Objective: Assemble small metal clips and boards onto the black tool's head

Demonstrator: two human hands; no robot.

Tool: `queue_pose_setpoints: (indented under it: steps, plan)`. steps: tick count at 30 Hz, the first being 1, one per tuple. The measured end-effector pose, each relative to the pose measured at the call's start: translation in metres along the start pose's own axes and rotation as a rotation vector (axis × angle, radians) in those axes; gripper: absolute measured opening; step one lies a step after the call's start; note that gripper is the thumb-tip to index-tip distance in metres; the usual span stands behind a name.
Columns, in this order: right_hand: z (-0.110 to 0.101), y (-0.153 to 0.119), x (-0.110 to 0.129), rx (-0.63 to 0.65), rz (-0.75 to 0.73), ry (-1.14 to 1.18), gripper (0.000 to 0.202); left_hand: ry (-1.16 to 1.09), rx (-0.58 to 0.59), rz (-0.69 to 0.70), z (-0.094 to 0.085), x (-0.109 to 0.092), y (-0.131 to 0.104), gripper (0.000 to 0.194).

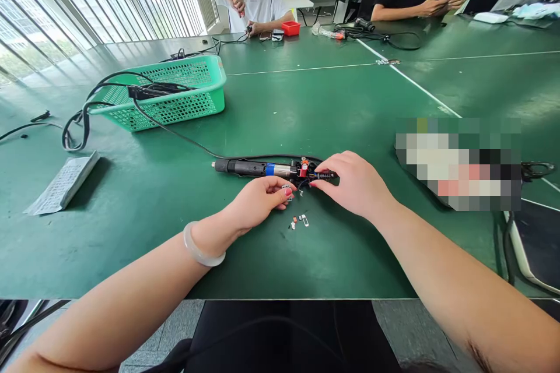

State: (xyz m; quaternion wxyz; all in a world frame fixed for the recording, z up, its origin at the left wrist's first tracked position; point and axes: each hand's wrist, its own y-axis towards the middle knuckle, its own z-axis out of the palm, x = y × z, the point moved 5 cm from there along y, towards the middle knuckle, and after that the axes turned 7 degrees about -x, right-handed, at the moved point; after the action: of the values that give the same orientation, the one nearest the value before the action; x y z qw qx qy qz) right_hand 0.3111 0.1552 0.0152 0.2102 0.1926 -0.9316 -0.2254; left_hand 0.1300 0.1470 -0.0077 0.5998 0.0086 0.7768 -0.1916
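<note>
An opened black electric screwdriver point(240, 167) lies crosswise on the green table, its tip to the left. A blue band and a silver motor body show along it, with a red switch part point(304, 168) and loose wires at the right end. My left hand point(256, 201) pinches a small grey part point(287, 191) just below the silver section. My right hand point(359, 183) has thumb and forefinger closed about the black ribbed cord sleeve point(324, 175) at the tool's right end. Several tiny loose parts point(305, 220) lie nearer me.
A green basket point(184, 109) with black cables stands at the upper left. Left of me lies a folded paper pad point(63, 183). A blurred-out pouch point(457, 166) and a dark device point(538, 239) are at right. Two people sit across the table; one holds a tool.
</note>
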Motion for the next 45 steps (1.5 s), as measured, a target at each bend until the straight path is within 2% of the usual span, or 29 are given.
queue_pose_setpoints:
  steps: [3, 7, 10, 17, 24, 32, 45]
  plan:
    - [-0.004, 0.001, 0.013, -0.09, -0.161, 0.052, 0.016, -0.118, -0.014, -0.104, 0.004, 0.006, 0.001, 0.016]
    - [0.006, 0.001, 0.025, -0.03, -0.348, 0.031, 0.023, -0.165, -0.05, -0.147, 0.003, 0.008, 0.001, 0.02]
    - [0.012, 0.002, 0.026, -0.023, -0.393, 0.009, 0.021, -0.19, -0.065, -0.145, 0.003, 0.008, 0.001, 0.018]
    - [0.014, 0.003, 0.023, 0.002, -0.318, 0.057, 0.02, -0.258, -0.062, -0.192, 0.003, 0.011, 0.0, 0.031]
    - [0.011, -0.001, 0.022, -0.068, -0.189, 0.193, 0.014, -0.28, -0.079, -0.206, 0.004, 0.011, -0.001, 0.036]
    - [0.016, -0.004, 0.027, -0.066, -0.238, 0.256, 0.009, -0.333, -0.067, -0.217, 0.004, 0.011, 0.0, 0.028]
    - [0.016, -0.003, 0.026, -0.065, -0.191, 0.31, 0.011, -0.311, -0.05, -0.211, 0.006, 0.012, 0.001, 0.027]
